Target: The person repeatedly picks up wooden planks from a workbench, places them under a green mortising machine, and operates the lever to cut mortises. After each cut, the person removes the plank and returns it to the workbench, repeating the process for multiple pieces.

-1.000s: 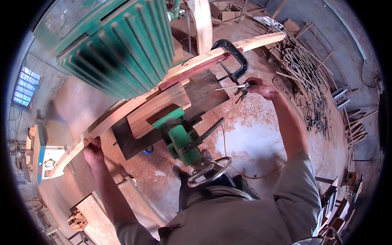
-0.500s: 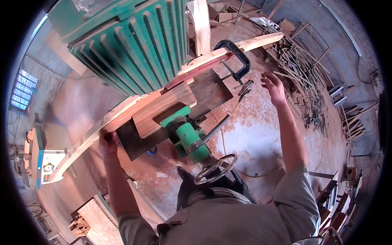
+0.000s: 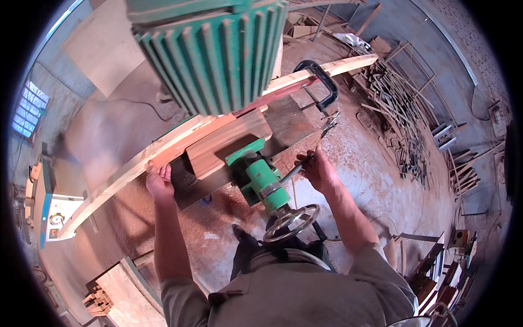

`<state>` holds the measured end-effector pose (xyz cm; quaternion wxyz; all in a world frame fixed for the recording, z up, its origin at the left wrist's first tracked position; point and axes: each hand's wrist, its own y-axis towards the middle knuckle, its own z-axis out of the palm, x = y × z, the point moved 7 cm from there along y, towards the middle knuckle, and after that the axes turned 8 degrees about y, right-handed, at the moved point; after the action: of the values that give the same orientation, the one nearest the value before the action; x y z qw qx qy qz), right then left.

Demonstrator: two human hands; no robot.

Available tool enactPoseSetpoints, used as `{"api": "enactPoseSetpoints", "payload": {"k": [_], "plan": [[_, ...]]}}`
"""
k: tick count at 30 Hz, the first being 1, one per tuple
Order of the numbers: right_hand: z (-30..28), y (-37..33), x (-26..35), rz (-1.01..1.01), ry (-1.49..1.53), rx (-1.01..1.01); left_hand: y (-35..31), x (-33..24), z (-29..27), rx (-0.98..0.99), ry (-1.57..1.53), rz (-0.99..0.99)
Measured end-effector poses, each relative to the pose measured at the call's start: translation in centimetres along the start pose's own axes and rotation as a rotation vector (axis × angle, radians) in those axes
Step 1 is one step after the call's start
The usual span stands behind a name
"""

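Note:
My right hand [image 3: 320, 171] is closed round the end of a metal lever [image 3: 294, 170] on the green clamp [image 3: 264, 180] of a machine. My left hand [image 3: 160, 184] is at the near side of a long, pale wooden plank [image 3: 122, 175], fingers raised and a little apart, near or lightly touching its edge. A flat wooden block [image 3: 229, 144] lies between the clamp's jaw and the plank, over a dark metal table [image 3: 291, 124]. A spoked handwheel [image 3: 292, 222] sits at the clamp's near end. The ribbed green motor housing [image 3: 212, 60] hides part of the plank.
A black G-clamp [image 3: 321, 82] grips the plank's right part. Scrap wood strips [image 3: 397, 117] are piled at the far right. A white-fronted box with a dial [image 3: 60, 218] stands at the left. Sawdust and a cable lie on the floor; stacked wood [image 3: 98, 301] is at lower left.
My right hand has come down and left from the air onto the lever and closed round it. My left hand has eased off the plank, its fingers now loosened. The whole view has shifted slightly.

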<state>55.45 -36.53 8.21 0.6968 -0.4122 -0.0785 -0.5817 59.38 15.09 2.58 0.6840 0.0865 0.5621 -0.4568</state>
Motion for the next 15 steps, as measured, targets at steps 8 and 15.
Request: {"api": "enactPoseSetpoints", "payload": {"k": [8,15], "plan": [[26.0,-9.4,-8.6,-0.269,-1.666,0.720,-2.1,-0.5,1.3,-0.015,-0.016,0.063],[26.1,-8.1,-13.3,-0.168,-1.824,0.816,-4.0,-1.3,2.3,-0.046,0.027,0.021]]}}
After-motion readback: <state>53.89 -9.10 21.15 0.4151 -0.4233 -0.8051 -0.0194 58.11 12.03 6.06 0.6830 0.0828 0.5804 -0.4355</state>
